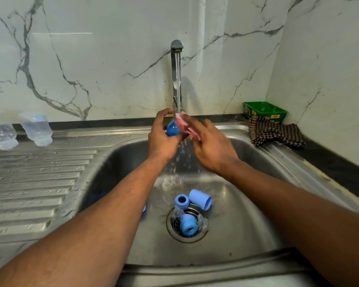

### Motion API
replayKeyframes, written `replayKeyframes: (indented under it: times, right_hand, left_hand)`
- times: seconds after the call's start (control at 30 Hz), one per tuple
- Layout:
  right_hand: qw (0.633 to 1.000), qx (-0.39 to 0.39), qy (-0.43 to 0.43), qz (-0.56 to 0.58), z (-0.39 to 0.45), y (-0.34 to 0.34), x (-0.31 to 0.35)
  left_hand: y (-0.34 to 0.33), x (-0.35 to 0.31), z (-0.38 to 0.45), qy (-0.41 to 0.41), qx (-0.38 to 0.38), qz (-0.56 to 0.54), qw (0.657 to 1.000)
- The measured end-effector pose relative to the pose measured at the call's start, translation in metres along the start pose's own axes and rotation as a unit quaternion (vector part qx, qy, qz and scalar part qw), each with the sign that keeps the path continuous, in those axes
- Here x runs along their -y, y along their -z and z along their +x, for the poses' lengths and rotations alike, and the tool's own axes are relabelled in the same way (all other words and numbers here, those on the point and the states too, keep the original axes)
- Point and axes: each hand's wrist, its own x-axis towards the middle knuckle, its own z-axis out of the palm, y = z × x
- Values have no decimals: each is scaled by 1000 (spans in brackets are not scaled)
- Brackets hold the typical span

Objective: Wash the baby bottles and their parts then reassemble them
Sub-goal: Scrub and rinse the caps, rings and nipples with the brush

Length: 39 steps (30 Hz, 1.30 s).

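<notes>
Under the running tap [176,65], left hand [164,135] w/ fingers curled round a blue bottle part [172,128], kept in the stream so suds rinse off; right hand [210,146] pinches a pink scrubber [184,123] against it. Other blue parts [200,199] wait by the sink [257,214] drain; two clear bottles [36,128] drain at drainboard's back edge.

Blue cap [200,199]; perhaps pink sponge [183,126].

Both my forearms reach forward and converge. My left hand [163,137] has its fingers curled in a closed grip, back of the hand up. My right hand [210,146] angles inward, fingertips pinching just beside the left.
</notes>
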Motion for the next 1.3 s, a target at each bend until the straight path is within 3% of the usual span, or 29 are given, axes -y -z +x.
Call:
replayKeyframes:
  times: [0.07,0.17,0.27,0.33,0.43,0.53,0.7,0.9,1.17,1.3]
  right_hand:
    - [999,-31,-37,21,-2,1,-6]
    - [997,-47,19,50,-6,5,-2]
    - [996,-12,79,24,-7,2,8]
    - [998,-10,70,-1,-5,1,10]
    - [999,-37,-11,3,-3,-2,5]
    - [989,-45,-111,85,-2,-5,3]
    - [994,2,79,69,-9,-6,20]
    - [997,-30,-70,19,-4,-3,4]
    - [994,29,99,-32,-5,-1,17]
    - [999,-35,-1,-8,-4,-1,14]
  left_hand:
    - [-1,-8,-3,102,32,-88,990]
    - [-4,-27,-3,251,60,-269,928]
    - [-10,-36,-2,311,80,-320,892]
    - [-13,-33,-1,335,77,-332,879]
    - [-14,-24,2,352,66,-294,886]
    - [-15,-20,3,350,42,-244,903]
    - [-6,-12,12,358,-5,-287,889]
    - [-12,-27,4,369,47,-318,872]
    - [-5,-28,4,347,33,-335,875]
    - [-7,-33,1,357,46,-350,865]
